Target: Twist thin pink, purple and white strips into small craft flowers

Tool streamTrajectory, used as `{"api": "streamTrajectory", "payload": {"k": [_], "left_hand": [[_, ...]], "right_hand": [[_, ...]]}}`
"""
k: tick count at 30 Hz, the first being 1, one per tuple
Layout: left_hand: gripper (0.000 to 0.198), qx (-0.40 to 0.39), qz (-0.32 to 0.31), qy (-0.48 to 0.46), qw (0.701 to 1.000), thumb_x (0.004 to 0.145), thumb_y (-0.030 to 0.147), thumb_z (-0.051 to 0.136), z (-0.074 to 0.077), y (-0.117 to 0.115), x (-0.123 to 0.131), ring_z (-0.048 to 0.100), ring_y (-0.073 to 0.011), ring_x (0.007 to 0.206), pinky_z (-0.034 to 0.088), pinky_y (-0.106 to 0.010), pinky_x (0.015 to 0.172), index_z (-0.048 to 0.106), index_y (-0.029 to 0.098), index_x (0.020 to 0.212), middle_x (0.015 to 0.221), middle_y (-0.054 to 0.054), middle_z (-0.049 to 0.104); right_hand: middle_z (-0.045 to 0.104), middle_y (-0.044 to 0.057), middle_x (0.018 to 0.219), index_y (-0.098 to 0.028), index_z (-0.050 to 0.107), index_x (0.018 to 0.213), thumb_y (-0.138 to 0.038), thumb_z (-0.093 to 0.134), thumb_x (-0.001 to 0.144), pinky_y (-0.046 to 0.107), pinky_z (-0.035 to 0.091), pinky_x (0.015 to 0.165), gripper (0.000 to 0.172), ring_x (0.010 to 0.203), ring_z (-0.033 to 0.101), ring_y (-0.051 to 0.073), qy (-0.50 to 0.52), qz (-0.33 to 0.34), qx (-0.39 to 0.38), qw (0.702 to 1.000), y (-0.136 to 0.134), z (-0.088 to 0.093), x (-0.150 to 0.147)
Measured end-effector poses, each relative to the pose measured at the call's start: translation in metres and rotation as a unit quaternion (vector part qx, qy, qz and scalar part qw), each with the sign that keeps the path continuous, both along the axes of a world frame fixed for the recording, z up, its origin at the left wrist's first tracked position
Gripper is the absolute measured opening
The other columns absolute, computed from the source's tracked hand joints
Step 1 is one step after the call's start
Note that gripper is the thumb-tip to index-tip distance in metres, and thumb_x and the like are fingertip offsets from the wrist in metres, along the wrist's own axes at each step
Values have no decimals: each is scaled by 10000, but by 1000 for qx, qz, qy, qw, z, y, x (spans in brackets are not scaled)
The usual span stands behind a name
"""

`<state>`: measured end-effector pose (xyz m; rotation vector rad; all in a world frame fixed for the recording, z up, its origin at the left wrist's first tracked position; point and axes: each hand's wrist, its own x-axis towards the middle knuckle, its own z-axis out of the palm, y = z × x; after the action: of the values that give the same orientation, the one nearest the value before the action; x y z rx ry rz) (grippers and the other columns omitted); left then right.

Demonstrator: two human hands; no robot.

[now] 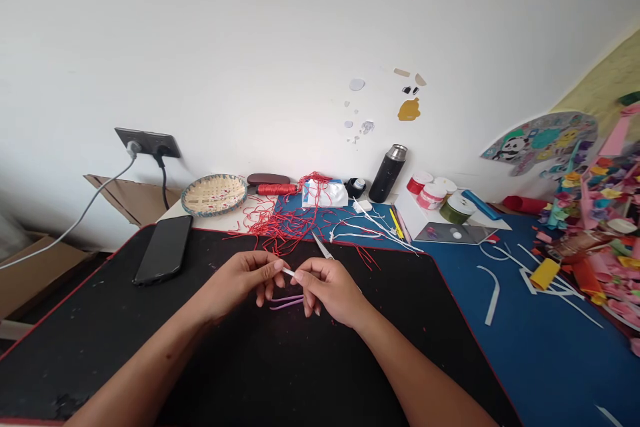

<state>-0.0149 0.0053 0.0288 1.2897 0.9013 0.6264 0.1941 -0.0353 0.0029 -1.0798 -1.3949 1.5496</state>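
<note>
Above the black mat, my left hand pinches one end of a thin white strip between thumb and forefinger. The other end is pinched by my right hand, so the hands almost meet. Only a short stretch of the strip shows between the fingertips. Two slim purple prongs lie on the mat just below the hands; their right part is hidden by my right hand. Behind that hand, a pointed metal blade, apparently of scissors, rests on the mat.
Tangled red cords and white cords lie beyond the mat. Along the wall are a woven basket, a black flask and thread spools. A phone lies left; colourful paper pieces crowd the right.
</note>
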Motion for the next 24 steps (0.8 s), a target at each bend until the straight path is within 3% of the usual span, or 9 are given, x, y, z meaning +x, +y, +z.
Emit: {"api": "streamTrajectory", "payload": {"k": [16,24], "left_hand": [[474,57,-18,65,996,808,641,729,1,-1,-1,550,-134,524,413,-219,468,653,178,744,630,0,612],[499,62,-18,71,995,808,665,714,1,0,-1,550,-135,541,413,-223,469,683,167,779,686,-19,632]], "right_hand": [[549,-65,498,-159,663,895,-536,634,922,212,396,431,379,440,594,126,-19,4,0,1000,-1,2,0],[536,-71,486,-164,663,891,-524,630,928,209,397,434,363,431,596,125,-15,4,5,1000,0,2,1]]}}
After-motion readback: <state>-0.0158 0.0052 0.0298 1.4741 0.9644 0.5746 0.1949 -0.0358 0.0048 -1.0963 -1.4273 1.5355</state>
